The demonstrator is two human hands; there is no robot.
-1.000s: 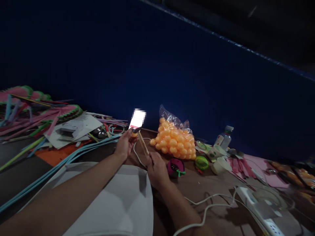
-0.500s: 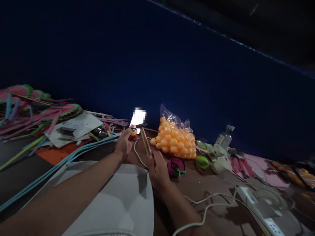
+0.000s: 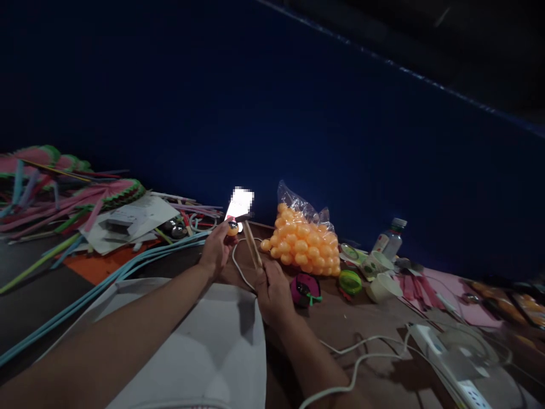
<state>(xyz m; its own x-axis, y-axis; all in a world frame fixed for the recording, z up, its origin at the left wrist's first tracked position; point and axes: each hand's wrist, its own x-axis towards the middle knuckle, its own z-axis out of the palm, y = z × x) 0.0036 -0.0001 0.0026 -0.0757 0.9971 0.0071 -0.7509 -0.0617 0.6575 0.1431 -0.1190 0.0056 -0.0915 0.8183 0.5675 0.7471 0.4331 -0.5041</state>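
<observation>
My left hand point(image 3: 216, 250) is closed on a small orange ball point(image 3: 232, 228), holding it up by the fingertips; a dark shiny patch shows on the ball. In my right hand point(image 3: 273, 292) is the pale wooden handle of a hammer point(image 3: 252, 244). Its dark crosswise head is beside the ball; whether the two touch I cannot tell. Behind them glows a bright phone-like screen point(image 3: 240, 203), partly blurred out. A clear plastic bag point(image 3: 304, 241) full of orange balls stands to the right. Near my right hand lies a purple pouch-like item point(image 3: 303, 291) with a green tie.
Pink and green paper fans point(image 3: 114, 193), sticks and light-blue strips point(image 3: 145, 258) crowd the left. At right are a green ball-shaped item point(image 3: 349, 281), paper cups point(image 3: 384, 288), a bottle point(image 3: 390, 236), and a power strip point(image 3: 447, 363) with white cables. White sheeting point(image 3: 204, 346) lies below my arms.
My left hand and the ball have shifted very slightly to the right. My right hand and the hammer look nearly still.
</observation>
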